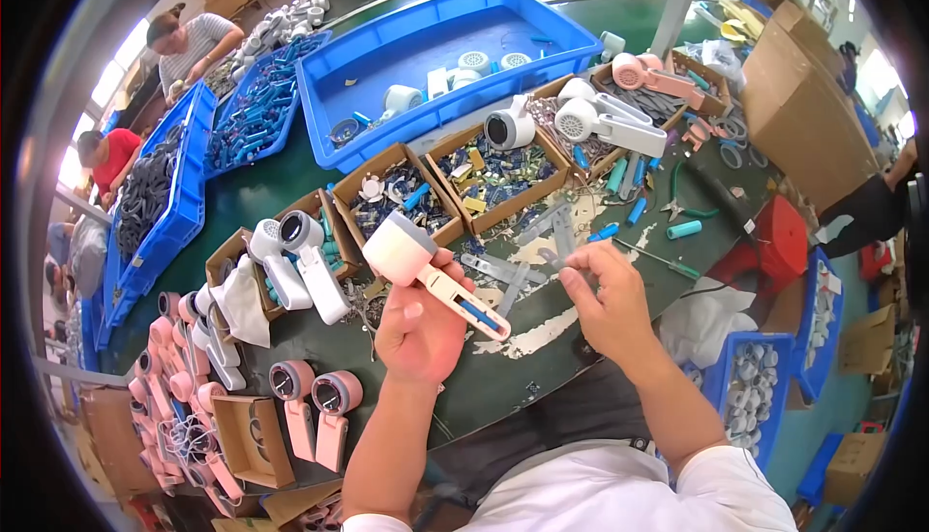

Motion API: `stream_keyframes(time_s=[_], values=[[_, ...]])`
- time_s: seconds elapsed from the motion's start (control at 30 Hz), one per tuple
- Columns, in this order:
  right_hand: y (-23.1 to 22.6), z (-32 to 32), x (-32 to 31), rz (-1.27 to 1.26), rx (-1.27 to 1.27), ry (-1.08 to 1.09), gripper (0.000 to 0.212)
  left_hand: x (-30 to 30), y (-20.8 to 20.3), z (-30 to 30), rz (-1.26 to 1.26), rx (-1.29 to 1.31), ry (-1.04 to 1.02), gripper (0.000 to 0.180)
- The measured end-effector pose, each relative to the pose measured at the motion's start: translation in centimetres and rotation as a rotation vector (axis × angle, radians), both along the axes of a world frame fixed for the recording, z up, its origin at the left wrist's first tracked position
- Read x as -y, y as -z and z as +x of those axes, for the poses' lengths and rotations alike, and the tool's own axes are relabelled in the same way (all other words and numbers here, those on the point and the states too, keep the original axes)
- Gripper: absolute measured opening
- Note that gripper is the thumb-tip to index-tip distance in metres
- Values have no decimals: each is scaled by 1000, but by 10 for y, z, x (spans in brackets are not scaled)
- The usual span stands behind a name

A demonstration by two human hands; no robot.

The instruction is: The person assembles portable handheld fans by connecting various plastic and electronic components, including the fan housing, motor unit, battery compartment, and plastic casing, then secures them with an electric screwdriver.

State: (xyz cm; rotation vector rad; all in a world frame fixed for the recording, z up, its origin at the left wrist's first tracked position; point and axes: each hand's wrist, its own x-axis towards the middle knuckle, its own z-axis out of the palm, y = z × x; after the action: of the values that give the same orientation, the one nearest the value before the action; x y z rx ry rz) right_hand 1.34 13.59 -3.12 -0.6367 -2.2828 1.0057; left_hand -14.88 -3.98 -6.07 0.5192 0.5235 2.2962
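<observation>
A pale pink handheld fan (399,249) with a grey rim lies in my left hand (418,336), its fingers closed round it. The fan's handle (468,307) points to the right, and its open side shows a blue part inside. To the right, my right hand (616,302) is raised over the bench with thumb and forefinger pinched together. Something small and greyish shows at those fingertips, too small to name. Grey plastic strips (513,285) lie on the bench between the two hands.
Boxes of small circuit parts (498,169) stand beyond my hands, before a big blue crate (334,135). White fans (314,266) and pink fans (334,396) lie left. A screwdriver (668,263), pliers (689,211) and a red object (777,242) lie right. People work at far left.
</observation>
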Motion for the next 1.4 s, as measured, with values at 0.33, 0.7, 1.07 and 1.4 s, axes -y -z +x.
stream_keyframes(time_s=[0.33, 0.7, 1.07, 1.4], values=[[-16, -6, 44, -462, -115, -242, 34, 0, 11, 0, 99, 223, 223, 65], [-14, -9, 43, -722, -208, -315, 29, -4, -2, 8, -212, 48, -7, 83], [-26, -20, 44, -282, -81, -237, 26, -4, 0, 9, -70, 104, 68, 82], [-23, -28, 49, -237, -144, -246, 26, -7, -3, 15, -143, -30, -12, 87]])
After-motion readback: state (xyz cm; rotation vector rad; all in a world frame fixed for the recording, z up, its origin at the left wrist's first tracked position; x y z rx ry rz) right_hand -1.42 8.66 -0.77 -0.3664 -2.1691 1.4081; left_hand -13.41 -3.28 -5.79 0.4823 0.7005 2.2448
